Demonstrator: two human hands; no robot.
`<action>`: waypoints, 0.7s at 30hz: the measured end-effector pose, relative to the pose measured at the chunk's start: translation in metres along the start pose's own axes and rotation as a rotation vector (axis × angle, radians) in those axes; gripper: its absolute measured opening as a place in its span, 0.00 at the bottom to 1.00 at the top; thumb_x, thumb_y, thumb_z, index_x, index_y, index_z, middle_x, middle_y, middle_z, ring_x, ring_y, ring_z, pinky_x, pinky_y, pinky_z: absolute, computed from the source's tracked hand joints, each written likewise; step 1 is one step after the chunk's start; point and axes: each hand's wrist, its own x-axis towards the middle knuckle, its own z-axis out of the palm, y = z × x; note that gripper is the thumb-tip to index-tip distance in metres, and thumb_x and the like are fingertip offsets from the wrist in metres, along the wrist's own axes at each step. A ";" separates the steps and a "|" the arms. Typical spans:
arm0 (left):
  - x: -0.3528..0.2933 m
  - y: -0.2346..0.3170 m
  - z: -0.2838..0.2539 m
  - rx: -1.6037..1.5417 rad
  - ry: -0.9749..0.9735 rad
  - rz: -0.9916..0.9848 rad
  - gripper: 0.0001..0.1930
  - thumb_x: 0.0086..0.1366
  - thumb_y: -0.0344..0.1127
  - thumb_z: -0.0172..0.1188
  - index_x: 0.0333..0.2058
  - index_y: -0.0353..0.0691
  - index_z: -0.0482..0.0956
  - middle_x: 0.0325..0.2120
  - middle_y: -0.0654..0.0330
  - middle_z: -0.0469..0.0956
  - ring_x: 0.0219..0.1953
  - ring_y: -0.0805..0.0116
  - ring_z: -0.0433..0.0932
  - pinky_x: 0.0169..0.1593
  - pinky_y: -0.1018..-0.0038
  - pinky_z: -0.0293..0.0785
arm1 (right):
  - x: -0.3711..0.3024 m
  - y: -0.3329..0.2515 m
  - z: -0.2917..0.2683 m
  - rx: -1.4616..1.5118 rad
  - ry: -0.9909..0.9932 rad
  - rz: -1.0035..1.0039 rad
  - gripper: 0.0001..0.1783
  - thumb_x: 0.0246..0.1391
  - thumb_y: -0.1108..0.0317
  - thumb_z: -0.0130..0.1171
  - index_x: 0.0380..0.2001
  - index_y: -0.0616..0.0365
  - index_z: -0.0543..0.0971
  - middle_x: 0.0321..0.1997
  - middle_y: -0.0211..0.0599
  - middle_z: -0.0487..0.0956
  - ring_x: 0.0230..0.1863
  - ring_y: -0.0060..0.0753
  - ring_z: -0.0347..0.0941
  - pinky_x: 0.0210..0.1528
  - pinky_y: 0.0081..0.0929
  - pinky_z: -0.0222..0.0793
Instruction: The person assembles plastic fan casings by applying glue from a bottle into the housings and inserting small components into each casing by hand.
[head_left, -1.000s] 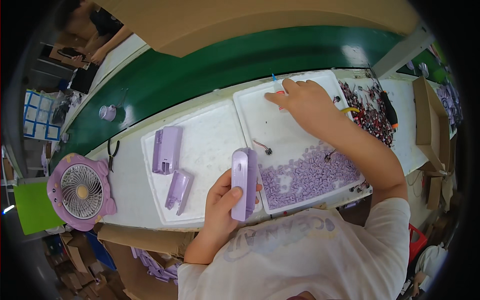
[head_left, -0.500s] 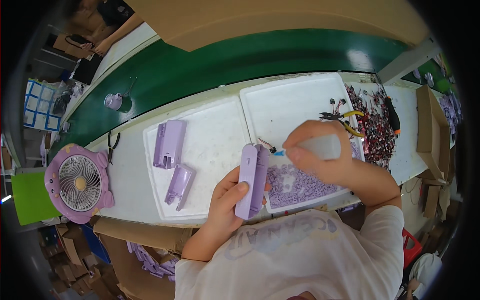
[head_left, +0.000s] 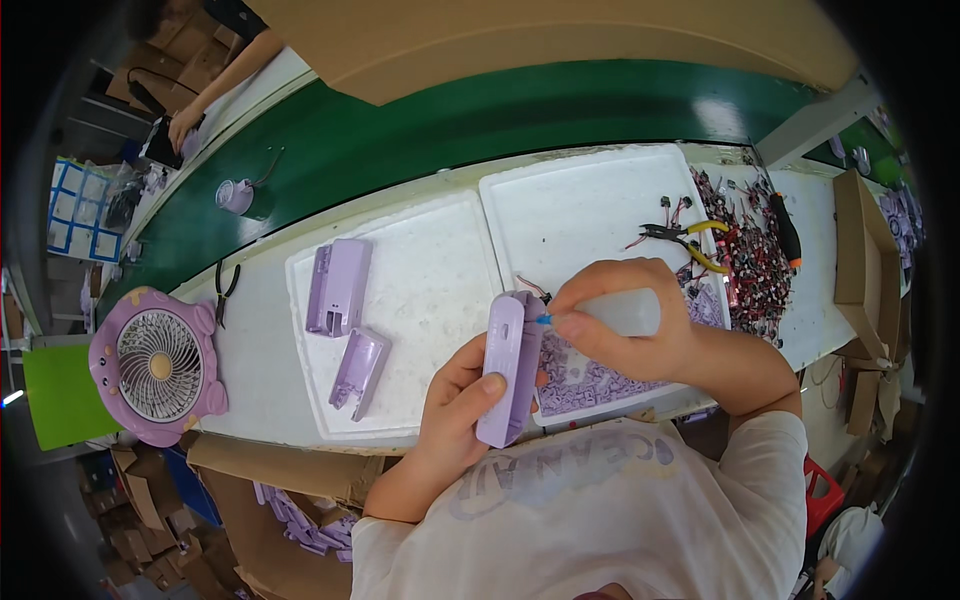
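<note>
Now, your hands:
Left hand (head_left: 455,405): you are gripping the purple case (head_left: 507,368) upright, fingers wrapped around it, above the near edge of the white trays.
Right hand (head_left: 615,315): your fingers are pinching a clear bottle (head_left: 622,312), its blue tip touching the case's upper edge.
Left tray (head_left: 420,290): it is holding 2 more purple shells (head_left: 338,286).
Table's left end: a purple fan (head_left: 155,366) is sitting there.

The left hand (head_left: 455,420) gripped a purple casing (head_left: 506,368) upright while the right hand (head_left: 610,320) pressed a blue-tipped bottle (head_left: 622,312) against it.
</note>
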 end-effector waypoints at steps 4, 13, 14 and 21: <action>0.000 0.000 0.001 0.014 0.008 -0.004 0.26 0.58 0.38 0.54 0.53 0.32 0.62 0.42 0.54 0.72 0.43 0.66 0.74 0.40 0.74 0.73 | 0.000 0.002 0.000 -0.028 0.000 -0.009 0.05 0.45 0.73 0.59 0.27 0.63 0.77 0.24 0.37 0.78 0.23 0.21 0.74 0.25 0.18 0.67; 0.003 -0.001 -0.024 -0.383 0.084 0.026 0.25 0.59 0.48 0.45 0.46 0.32 0.69 0.40 0.50 0.73 0.37 0.62 0.74 0.35 0.68 0.68 | 0.054 0.070 -0.077 -1.163 -0.030 -0.091 0.21 0.41 0.80 0.55 0.42 0.54 0.73 0.31 0.41 0.70 0.34 0.45 0.70 0.36 0.37 0.67; 0.003 -0.002 -0.026 -0.394 0.079 0.018 0.24 0.59 0.48 0.45 0.46 0.33 0.69 0.40 0.51 0.73 0.37 0.62 0.74 0.36 0.68 0.68 | 0.052 0.076 -0.080 -1.165 -0.030 -0.095 0.21 0.41 0.80 0.55 0.42 0.54 0.73 0.31 0.41 0.70 0.34 0.45 0.70 0.36 0.37 0.67; 0.003 -0.006 -0.027 -0.409 0.173 -0.030 0.23 0.59 0.47 0.46 0.45 0.33 0.69 0.37 0.51 0.74 0.37 0.63 0.74 0.36 0.69 0.68 | 0.034 0.057 -0.040 -1.064 -0.216 -0.013 0.09 0.47 0.69 0.55 0.33 0.60 0.75 0.32 0.45 0.73 0.36 0.47 0.71 0.38 0.36 0.67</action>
